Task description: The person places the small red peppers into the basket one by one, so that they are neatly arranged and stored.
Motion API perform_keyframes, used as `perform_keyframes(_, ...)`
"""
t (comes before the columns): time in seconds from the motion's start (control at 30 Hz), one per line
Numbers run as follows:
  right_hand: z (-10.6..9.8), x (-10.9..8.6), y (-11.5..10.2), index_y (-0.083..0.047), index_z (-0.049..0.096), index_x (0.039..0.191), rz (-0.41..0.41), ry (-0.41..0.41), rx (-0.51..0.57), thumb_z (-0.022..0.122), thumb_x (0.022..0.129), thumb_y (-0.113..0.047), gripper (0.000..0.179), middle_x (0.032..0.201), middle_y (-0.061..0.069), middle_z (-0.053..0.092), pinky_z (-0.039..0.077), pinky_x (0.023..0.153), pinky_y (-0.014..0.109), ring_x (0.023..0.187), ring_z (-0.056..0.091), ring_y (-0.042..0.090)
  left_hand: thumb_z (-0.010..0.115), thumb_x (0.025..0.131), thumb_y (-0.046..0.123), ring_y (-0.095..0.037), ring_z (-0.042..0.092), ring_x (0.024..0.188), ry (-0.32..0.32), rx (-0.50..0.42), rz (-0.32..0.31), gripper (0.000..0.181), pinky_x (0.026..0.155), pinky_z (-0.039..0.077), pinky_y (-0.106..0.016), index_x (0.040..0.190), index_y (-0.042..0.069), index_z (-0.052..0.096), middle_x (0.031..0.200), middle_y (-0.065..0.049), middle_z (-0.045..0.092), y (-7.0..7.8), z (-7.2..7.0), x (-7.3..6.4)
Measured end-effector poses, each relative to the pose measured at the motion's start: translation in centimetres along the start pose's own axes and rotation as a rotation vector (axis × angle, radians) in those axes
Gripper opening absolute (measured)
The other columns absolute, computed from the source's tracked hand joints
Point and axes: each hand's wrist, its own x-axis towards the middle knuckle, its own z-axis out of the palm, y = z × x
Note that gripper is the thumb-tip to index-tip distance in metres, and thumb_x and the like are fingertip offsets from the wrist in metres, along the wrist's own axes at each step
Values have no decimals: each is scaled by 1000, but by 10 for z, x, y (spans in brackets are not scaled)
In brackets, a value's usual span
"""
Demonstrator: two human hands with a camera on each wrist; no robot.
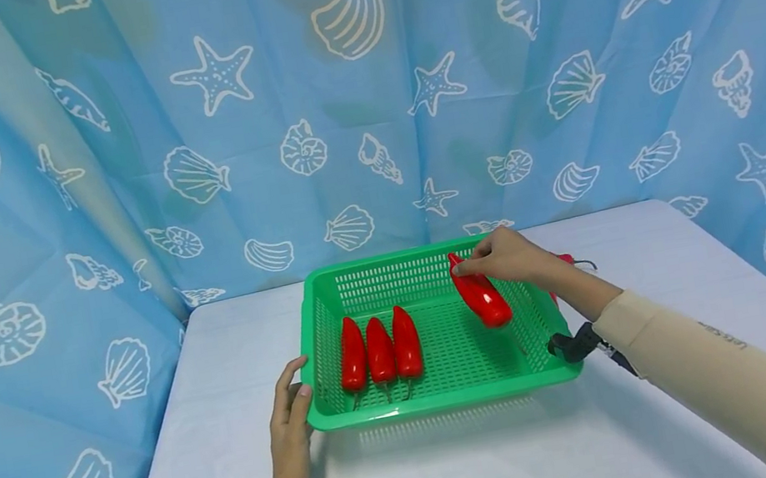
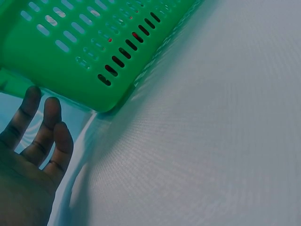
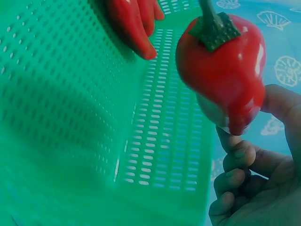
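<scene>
Above the right part of a green plastic basket [image 1: 448,399], my right hand [image 1: 507,254] pinches a red chili pepper [image 1: 482,298] near its narrow tip. The pepper's green stem end points toward the right wrist camera, where the chili pepper [image 3: 221,66] hangs over the basket's side wall. Three more red peppers [image 1: 381,351] lie side by side in the left part of the basket, stems toward me. My left hand [image 1: 290,423] touches the basket's left rim with its fingertips and thumb. In the left wrist view three loosely extended fingers [image 2: 52,113] show beside the basket corner.
Just past the basket's right wall lies another red pepper [image 1: 566,259], partly hidden by the right forearm. White cloth covers the table [image 1: 467,470]. A blue curtain [image 1: 331,112] with shell prints hangs behind and at both sides.
</scene>
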Motion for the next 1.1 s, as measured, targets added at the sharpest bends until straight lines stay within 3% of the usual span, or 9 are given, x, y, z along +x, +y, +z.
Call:
perform_keyframes(0.17,11,3,-4,-9,76,79,12,-6,7,70,91,-39,33,62,-1,53,38,58,32,67,45,18,48,104,47,-29,58,94,4,11,1,39,77,51,-31,142,40,49,116,-8,55,1,0,0)
perform_keyframes(0.37,20,7,-4,-11,67,64,-7,5,-5,72,90,-39,39,54,-3,39,31,54,31,56,34,14,48,104,47,-29,59,94,7,14,9,39,78,52,-31,142,41,49,116,-8,56,1,0,0)
perform_keyframes(0.63,28,14,-2,-12,60,59,34,-10,0,72,90,-41,43,53,-4,36,28,54,32,54,28,14,49,104,46,-29,58,94,-1,-7,4,39,78,51,-32,143,40,49,116,-8,55,-1,0,-1)
perform_keyframes(1.1,47,25,-3,-15,50,53,31,-49,8,70,92,-37,49,50,-4,31,24,50,30,50,21,12,49,103,47,-28,60,97,1,1,11,39,80,52,-34,142,41,49,117,-7,56,-1,-1,0)
